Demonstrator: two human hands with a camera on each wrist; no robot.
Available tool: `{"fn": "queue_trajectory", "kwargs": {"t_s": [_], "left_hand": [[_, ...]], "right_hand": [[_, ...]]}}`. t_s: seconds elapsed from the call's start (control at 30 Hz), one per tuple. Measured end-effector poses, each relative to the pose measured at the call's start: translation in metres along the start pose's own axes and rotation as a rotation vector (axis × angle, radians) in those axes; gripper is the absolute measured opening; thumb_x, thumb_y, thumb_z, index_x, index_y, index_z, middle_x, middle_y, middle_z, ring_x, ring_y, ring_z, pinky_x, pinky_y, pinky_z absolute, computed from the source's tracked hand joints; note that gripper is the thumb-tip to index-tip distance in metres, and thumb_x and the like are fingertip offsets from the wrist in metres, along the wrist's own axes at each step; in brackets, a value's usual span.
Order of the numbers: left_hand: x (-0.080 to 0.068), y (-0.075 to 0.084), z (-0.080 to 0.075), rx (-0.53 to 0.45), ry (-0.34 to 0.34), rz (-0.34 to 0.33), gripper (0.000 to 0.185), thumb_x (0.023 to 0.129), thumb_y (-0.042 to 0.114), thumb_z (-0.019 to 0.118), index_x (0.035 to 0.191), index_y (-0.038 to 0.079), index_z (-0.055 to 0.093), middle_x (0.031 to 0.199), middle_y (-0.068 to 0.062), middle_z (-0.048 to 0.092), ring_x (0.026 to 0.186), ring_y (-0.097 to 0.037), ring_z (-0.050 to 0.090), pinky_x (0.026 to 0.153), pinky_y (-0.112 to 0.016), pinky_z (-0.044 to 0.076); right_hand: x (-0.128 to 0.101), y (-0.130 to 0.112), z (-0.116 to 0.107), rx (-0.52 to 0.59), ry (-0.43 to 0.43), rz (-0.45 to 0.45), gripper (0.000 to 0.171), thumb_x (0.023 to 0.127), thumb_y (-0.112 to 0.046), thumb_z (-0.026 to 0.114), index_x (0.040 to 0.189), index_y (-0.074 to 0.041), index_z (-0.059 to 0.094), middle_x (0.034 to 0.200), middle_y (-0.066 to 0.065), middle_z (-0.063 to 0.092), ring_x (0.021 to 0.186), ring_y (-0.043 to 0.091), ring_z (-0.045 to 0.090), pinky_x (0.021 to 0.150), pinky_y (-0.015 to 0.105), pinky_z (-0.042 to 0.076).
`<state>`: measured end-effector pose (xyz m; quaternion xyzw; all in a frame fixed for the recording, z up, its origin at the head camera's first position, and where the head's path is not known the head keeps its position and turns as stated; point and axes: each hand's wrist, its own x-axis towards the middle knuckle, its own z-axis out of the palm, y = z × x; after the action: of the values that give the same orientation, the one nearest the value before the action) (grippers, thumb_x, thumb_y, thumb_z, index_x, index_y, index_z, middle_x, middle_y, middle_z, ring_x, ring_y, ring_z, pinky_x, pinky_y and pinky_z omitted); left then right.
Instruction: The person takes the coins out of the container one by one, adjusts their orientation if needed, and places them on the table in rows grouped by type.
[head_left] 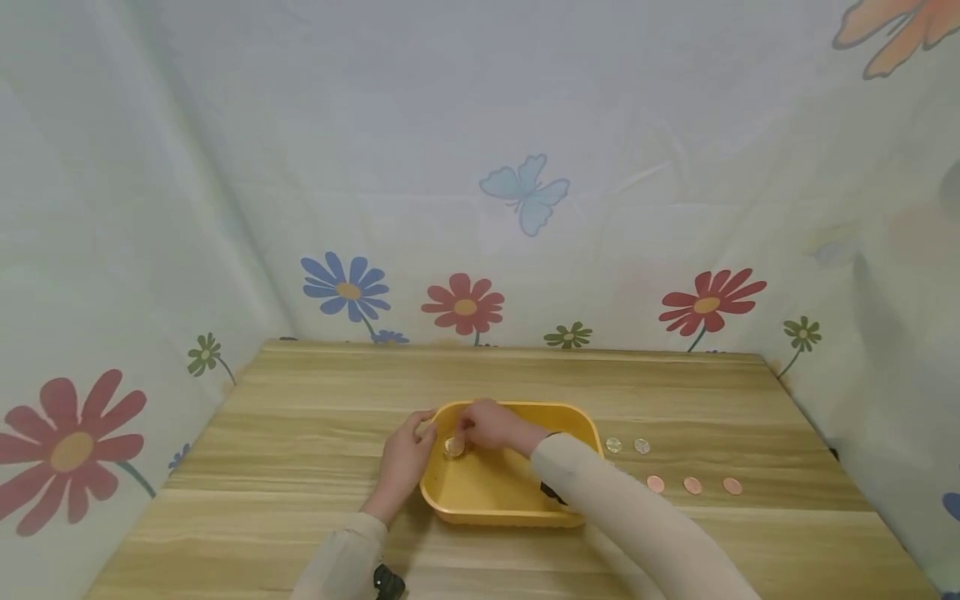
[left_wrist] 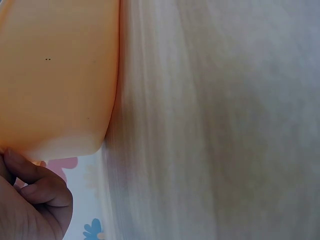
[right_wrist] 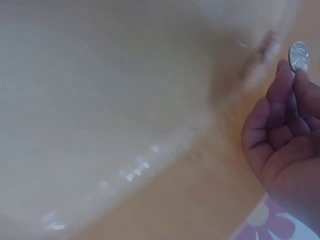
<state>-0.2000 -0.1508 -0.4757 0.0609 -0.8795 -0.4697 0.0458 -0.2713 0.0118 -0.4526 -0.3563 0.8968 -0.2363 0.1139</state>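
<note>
At nine o'clock on the yellow bin (head_left: 517, 512), our left hand (head_left: 401, 458) bends its fingers round the rim and holds on; keeping that grip steady should stop the bin from sliding. Inside, at ten o'clock, our right hand (head_left: 491, 423) pinches a shiny coin (right_wrist: 299, 56) between thumb and finger; we cannot tell if another lies under it. A light, firm pinch should work best. The left wall is just beside our fingertips, so our room to move is toward four o'clock. There our right sleeve (head_left: 630, 504) crosses the rim, and we should lift it high. Past the bin, two pale coins (head_left: 613, 446) lie at three o'clock, and three copper coins (head_left: 692, 485) sit a bit nearer us
</note>
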Motion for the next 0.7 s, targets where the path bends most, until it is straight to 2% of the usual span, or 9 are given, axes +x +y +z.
{"fn": "queue_trajectory", "kwargs": {"t_s": [0.17, 0.3, 0.5, 0.7], "left_hand": [[0.001, -0.001, 0.001, -0.001, 0.009, 0.004, 0.036, 0.103, 0.017, 0.055, 0.136, 0.003, 0.061, 0.057, 0.004, 0.044, 0.052, -0.009, 0.042, 0.049, -0.022, 0.038], [0.002, -0.002, 0.003, -0.009, -0.009, -0.01, 0.037, 0.104, 0.018, 0.055, 0.138, 0.005, 0.06, 0.059, 0.0, 0.049, 0.052, -0.009, 0.043, 0.049, -0.023, 0.04], [0.002, 0.001, 0.004, 0.001, -0.004, -0.006, 0.037, 0.104, 0.017, 0.055, 0.138, 0.005, 0.061, 0.075, -0.016, 0.067, 0.057, -0.011, 0.05, 0.053, -0.025, 0.045], [0.001, 0.003, 0.001, 0.0, 0.016, -0.01, 0.036, 0.103, 0.016, 0.055, 0.136, 0.003, 0.062, 0.077, -0.018, 0.068, 0.058, -0.012, 0.051, 0.053, -0.024, 0.044]], "right_hand": [[-0.007, -0.002, -0.024, 0.049, -0.03, 0.005, 0.015, 0.099, -0.006, 0.062, 0.087, -0.003, 0.071, 0.085, 0.009, 0.073, 0.07, 0.009, 0.057, 0.063, 0.018, 0.046], [-0.021, -0.005, -0.049, 0.099, -0.062, 0.011, 0.015, 0.101, -0.007, 0.059, 0.09, -0.003, 0.068, 0.088, 0.01, 0.072, 0.073, 0.012, 0.064, 0.066, 0.018, 0.051], [-0.05, -0.001, -0.077, 0.233, -0.052, 0.034, 0.013, 0.102, -0.004, 0.056, 0.091, 0.001, 0.062, 0.088, 0.011, 0.066, 0.078, 0.016, 0.062, 0.073, 0.026, 0.056], [-0.082, 0.016, -0.096, 0.216, -0.055, 0.045, 0.014, 0.101, -0.002, 0.056, 0.089, 0.002, 0.062, 0.083, 0.01, 0.065, 0.073, 0.015, 0.06, 0.074, 0.039, 0.06]]}}
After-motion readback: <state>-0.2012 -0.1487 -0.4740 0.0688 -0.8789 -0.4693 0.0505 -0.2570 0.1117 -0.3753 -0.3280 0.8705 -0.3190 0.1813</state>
